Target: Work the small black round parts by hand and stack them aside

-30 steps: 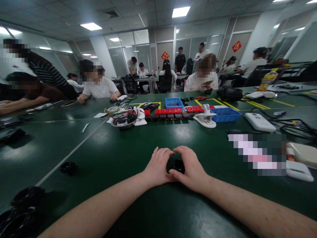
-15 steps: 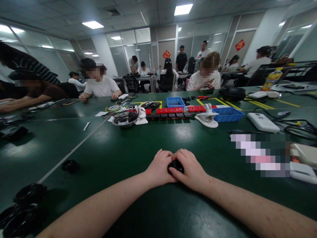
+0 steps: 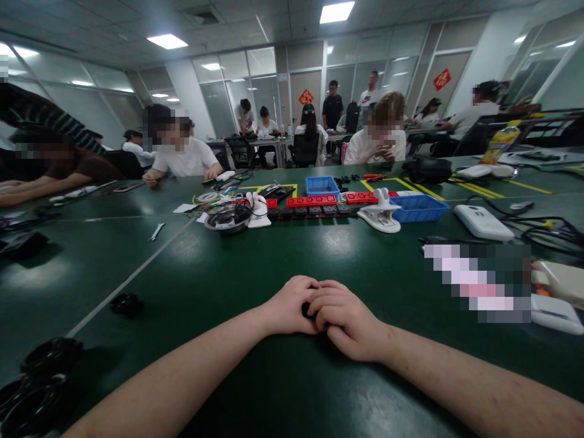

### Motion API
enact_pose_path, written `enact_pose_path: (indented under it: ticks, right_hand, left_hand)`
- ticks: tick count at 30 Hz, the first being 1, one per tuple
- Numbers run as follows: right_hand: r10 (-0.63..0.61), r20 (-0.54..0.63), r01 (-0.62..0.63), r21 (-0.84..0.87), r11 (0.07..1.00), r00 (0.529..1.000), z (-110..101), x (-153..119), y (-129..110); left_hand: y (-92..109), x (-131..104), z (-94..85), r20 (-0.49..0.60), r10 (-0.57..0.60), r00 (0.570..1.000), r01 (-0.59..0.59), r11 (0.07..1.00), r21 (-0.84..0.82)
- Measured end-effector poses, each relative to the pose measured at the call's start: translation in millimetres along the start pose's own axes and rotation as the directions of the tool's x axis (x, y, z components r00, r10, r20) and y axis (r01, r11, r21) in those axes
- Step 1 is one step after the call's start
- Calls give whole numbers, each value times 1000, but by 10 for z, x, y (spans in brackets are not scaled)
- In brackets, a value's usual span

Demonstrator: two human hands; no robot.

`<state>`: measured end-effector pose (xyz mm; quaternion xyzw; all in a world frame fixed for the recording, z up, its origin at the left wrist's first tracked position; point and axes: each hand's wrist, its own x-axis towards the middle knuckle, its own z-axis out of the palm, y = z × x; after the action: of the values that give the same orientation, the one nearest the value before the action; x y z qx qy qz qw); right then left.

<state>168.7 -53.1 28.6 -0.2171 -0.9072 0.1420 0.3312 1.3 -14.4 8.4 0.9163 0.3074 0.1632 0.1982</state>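
Observation:
A glossy black round object (image 3: 307,309) sits between my two hands, low over the green table, and only a small dark part of it shows. My left hand (image 3: 292,304) is wrapped round its left side. My right hand (image 3: 347,316) lies over its right side with curled fingers, and the fingertips meet my left hand. What kind of thing it is I cannot make out. Off to the left lie similar black glossy ring-shaped pieces: a single one (image 3: 126,305) and a group (image 3: 52,356) near the lower left corner.
Across the table stand a metal bowl (image 3: 228,220) of cables, red power strips (image 3: 312,201), a white clip base (image 3: 381,213) and blue trays (image 3: 420,208). A small wrench (image 3: 156,232) lies left. White devices (image 3: 483,222) and cables are at right. Other people sit opposite and at left.
My right hand has shifted its hold: its thumb has moved down and its fingers now curl over the black object, covering more of it. The left hand keeps its grip.

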Motion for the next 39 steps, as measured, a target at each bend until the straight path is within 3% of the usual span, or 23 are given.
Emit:
enact_pose_path:
  ticks: [6, 12, 15, 23, 31, 39]
  right_hand:
    - [-19, -67, 16, -45, 999, 998, -23, -24, -26]
    - [217, -168, -241, -144, 960, 962, 11, -20, 42]
    - [348, -139, -371, -202, 906, 927, 51, -6, 83]
    - [468, -92, -474, -269, 838, 879, 68, 21, 65]
    - [385, -75, -391, -251, 885, 920, 34, 20, 52]
    - [40, -44, -44, -76, 996, 998, 36, -4, 0]
  left_hand:
    - [45, -5, -45, -2, -21, 1000, 21, 999, -35]
    - [75, -10, -15, -49, -60, 997, 59, 998, -22]
    - [126, -13, 25, -85, -107, 991, 112, 992, 57]
    - [184, -23, 54, -124, -130, 984, 144, 983, 111]
    - [103, 6, 38, -114, -105, 988, 110, 993, 34]
    - [-15, -1, 11, -20, 12, 1000, -12, 1000, -3]
